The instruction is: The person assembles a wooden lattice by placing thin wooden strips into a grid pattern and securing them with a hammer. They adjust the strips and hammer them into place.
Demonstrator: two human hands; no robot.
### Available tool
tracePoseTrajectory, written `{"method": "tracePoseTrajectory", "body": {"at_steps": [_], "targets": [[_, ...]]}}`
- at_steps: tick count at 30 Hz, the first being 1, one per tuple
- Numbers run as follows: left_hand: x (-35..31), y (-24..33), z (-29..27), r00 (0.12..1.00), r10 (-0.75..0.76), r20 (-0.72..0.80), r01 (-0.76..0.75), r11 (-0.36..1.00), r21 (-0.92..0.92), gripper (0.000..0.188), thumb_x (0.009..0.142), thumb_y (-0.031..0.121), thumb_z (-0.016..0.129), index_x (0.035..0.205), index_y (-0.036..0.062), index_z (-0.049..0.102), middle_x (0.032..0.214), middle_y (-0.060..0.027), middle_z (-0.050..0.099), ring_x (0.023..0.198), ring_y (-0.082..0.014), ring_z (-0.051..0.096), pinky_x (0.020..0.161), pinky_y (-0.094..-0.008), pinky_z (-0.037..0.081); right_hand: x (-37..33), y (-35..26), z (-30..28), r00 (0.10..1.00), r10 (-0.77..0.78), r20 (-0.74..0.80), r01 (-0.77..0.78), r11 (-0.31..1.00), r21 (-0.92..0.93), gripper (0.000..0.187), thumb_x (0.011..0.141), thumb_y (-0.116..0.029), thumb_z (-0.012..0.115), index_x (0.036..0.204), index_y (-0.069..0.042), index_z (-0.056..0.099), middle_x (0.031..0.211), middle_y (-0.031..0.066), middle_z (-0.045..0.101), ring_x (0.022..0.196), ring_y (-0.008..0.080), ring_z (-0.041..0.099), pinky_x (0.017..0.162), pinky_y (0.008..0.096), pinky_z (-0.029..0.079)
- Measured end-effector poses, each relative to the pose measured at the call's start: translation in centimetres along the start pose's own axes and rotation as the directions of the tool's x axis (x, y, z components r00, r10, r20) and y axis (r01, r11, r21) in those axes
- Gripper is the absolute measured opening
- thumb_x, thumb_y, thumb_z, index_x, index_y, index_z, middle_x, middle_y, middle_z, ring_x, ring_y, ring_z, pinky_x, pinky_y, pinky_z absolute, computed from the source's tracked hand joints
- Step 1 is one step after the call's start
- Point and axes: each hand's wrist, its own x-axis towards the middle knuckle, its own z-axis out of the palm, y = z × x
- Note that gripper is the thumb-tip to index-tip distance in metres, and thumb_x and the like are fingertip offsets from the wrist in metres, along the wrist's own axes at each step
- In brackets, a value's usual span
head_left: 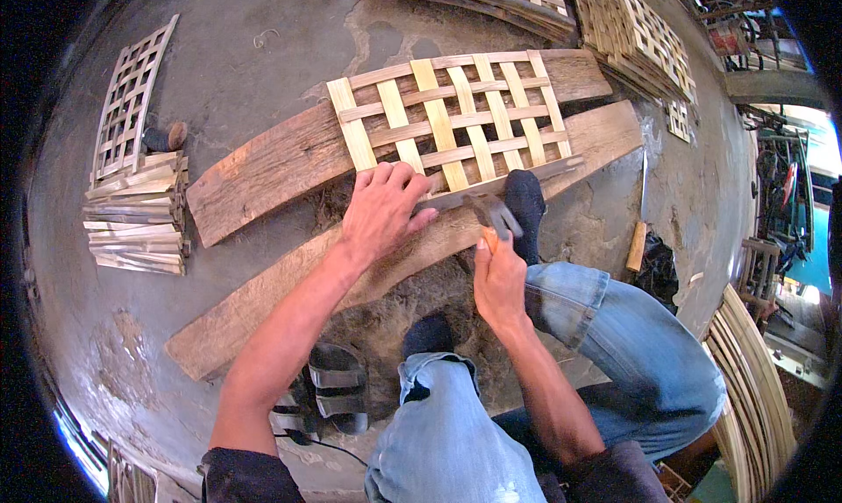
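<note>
Item: one open lattice panel of pale, flat woven wood-like strips (437, 117). Location: mid-scene, lying across two long weathered brown planks, the far plank (272, 174) and the near plank (417, 253), with gaps showing through the weave.

Handling: judged light for its spread; springy along each strip, likely to flex or skew if lifted by one corner. Thin strips may split under a hard blow or sharp bend. Surface probably dry, not slippery; cut ends possibly rough.

Recommended hold: two opposite outer edges, where strips cross, rather than a lone strip mid-span.

Near edge: a long, narrow grey-brown strip (561, 167), material uncertain, running left to right. A foot in a dark sock (524, 205) is set at this edge, right of centre; whether it presses down cannot be told.

Left hand (386, 205): over the panel's near left corner, fingers bent, thumb reaching right along the edge; whether they pinch or merely press cannot be told.

Right hand (502, 279): fingers wrapped round the orange handle of a dark metal-headed hammer (500, 220), gripped short, head just beside the near edge. Hammer judged head-heavy, rigid.
</note>
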Motion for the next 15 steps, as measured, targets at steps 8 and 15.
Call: {"method": "tracePoseTrajectory", "body": {"at_steps": [8, 15], "targets": [[0.4, 0.1, -0.5, 1.000, -0.014, 0.007, 0.014, 1.000, 0.003, 0.039, 0.083, 0.038, 0.071, 0.111, 0.0143, 0.060, 0.103, -0.0055, 0.053, 0.102, -0.0243, 0.051, 0.091, -0.0406, 0.040, 0.3, 1.0, 1.4, 0.933, -0.250, -0.260, 0.241, 0.968, -0.065, 0.023, 0.102, -0.020, 0.048, 0.101, 0.002, 0.052, 0.071, 0.0157, 0.060, 0.061, 0.0276, 0.060, 0.056, 0.0404, 0.045], [0.4, 0.3, -0.4, 0.999, 0.019, -0.028, -0.020, 1.000, -0.008, 0.038, 0.083, 0.038, 0.070, 0.110, 0.0131, 0.059, 0.104, -0.0060, 0.054, 0.102, -0.0253, 0.051, 0.090, -0.0419, 0.039, -1.0, 0.8, 0.2, 0.973, -0.044, -0.226, 0.057, 0.997, 0.054, 0.028, 0.101, -0.021, 0.049, 0.109, 0.004, 0.060, 0.087, 0.0264, 0.066, 0.080, 0.0446, 0.065, 0.071, 0.0496, 0.050]]}}
